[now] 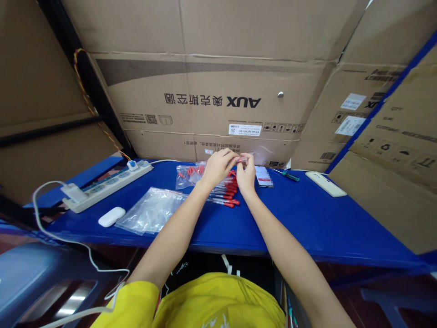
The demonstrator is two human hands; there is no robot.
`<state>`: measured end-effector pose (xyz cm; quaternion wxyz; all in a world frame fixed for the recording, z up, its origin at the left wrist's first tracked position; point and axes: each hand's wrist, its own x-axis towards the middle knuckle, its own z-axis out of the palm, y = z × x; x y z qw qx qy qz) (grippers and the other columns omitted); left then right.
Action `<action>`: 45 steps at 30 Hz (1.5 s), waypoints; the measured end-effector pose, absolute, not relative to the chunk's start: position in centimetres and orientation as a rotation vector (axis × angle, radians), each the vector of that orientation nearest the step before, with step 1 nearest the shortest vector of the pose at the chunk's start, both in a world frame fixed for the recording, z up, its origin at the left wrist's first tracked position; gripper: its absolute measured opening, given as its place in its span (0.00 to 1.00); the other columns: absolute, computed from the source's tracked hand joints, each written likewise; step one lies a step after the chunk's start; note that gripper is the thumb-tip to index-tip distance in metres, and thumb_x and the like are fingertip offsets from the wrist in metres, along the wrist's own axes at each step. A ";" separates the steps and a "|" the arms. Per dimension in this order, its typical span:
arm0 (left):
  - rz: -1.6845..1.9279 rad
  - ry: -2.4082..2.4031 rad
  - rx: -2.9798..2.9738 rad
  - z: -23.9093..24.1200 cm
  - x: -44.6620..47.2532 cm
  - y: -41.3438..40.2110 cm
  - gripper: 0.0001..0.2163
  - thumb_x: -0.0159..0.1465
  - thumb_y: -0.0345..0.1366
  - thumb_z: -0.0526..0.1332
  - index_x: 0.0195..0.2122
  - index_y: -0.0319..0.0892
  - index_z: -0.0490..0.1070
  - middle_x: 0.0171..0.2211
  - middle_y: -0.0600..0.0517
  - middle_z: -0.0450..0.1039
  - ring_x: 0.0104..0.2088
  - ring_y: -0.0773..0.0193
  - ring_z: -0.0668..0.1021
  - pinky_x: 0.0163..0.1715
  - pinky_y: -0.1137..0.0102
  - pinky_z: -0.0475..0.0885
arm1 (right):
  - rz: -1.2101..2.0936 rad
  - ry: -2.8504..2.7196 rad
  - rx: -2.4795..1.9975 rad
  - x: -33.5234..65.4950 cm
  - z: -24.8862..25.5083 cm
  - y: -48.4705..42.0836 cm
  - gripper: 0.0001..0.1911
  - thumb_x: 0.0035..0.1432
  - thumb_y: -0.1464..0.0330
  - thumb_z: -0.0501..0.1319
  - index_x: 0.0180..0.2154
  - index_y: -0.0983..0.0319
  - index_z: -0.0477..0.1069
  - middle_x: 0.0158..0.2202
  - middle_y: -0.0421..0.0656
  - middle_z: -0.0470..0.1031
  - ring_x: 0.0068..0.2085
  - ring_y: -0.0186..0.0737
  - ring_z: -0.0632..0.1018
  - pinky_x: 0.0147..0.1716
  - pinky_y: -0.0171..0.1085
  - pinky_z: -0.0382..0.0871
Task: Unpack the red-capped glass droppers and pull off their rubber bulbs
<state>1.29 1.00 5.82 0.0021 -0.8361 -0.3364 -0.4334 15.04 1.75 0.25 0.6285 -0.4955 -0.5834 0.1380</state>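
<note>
Both of my hands meet above the blue table, fingers pinched together. My left hand (221,165) and my right hand (246,175) are closed on a small, reddish, partly clear piece (242,159) that looks like a dropper; the fingers hide much of it. Below and between my wrists lies a pile of thin clear droppers (221,197) with red rubber bulbs, the bulbs pointing right. Behind my left wrist is a clear bag (184,176) holding loose red bulbs. A flat clear zip bag (152,209) lies left of my left forearm.
A power strip (109,184) with plugs and a white cable runs along the left, near a white earbud case (111,217). Right of my hands lie a phone with a lit screen (264,176), a green-handled screwdriver (290,176) and a white phone (326,184). Cardboard walls (211,73) enclose the table.
</note>
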 end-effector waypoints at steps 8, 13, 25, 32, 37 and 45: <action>-1.471 -0.989 -2.755 5.5 1.1 0.8 0.15 0.75 0.44 0.55 0.50 0.46 0.79 0.49 0.45 0.79 0.51 0.56 0.80 0.53 0.65 0.70 | 0.359 -1.279 -1.161 15.7 -0.1 2.5 0.16 0.66 0.64 0.50 0.53 0.58 0.64 0.47 0.47 0.79 0.46 0.43 0.80 0.48 0.40 0.72; -1.601 -1.175 -2.617 5.1 1.5 1.1 0.12 0.73 0.43 0.59 0.44 0.46 0.81 0.45 0.45 0.81 0.47 0.56 0.80 0.50 0.65 0.71 | 0.426 -1.231 -1.158 15.7 0.0 2.3 0.21 0.66 0.60 0.56 0.57 0.57 0.60 0.42 0.44 0.80 0.41 0.43 0.81 0.44 0.40 0.72; -3.002 -1.734 -2.443 3.3 2.3 3.1 0.18 0.49 0.45 0.79 0.31 0.40 0.75 0.31 0.52 0.77 0.34 0.65 0.78 0.39 0.68 0.74 | 0.564 -1.468 -0.991 15.0 0.3 2.4 0.14 0.63 0.55 0.58 0.40 0.58 0.69 0.42 0.44 0.79 0.44 0.42 0.80 0.49 0.40 0.74; -3.116 -1.717 -2.452 2.5 2.7 3.1 0.23 0.50 0.54 0.77 0.30 0.41 0.72 0.32 0.52 0.75 0.37 0.65 0.79 0.42 0.69 0.75 | 0.523 -1.417 -1.019 15.4 0.5 2.2 0.16 0.60 0.55 0.63 0.39 0.61 0.76 0.41 0.46 0.82 0.43 0.44 0.81 0.48 0.41 0.74; -2.992 -1.708 -2.500 2.0 3.2 3.1 0.22 0.54 0.55 0.75 0.32 0.42 0.72 0.33 0.53 0.75 0.36 0.64 0.79 0.43 0.67 0.76 | 0.467 -1.386 -1.028 15.8 0.6 2.1 0.14 0.62 0.57 0.62 0.35 0.61 0.80 0.35 0.44 0.84 0.38 0.44 0.81 0.44 0.40 0.73; -2.625 -1.543 -2.584 1.3 3.1 3.7 0.17 0.68 0.51 0.63 0.32 0.41 0.70 0.29 0.54 0.70 0.31 0.66 0.73 0.33 0.72 0.71 | 0.462 -1.397 -1.067 15.7 0.8 1.7 0.16 0.63 0.57 0.61 0.35 0.61 0.81 0.34 0.44 0.85 0.36 0.43 0.82 0.42 0.38 0.72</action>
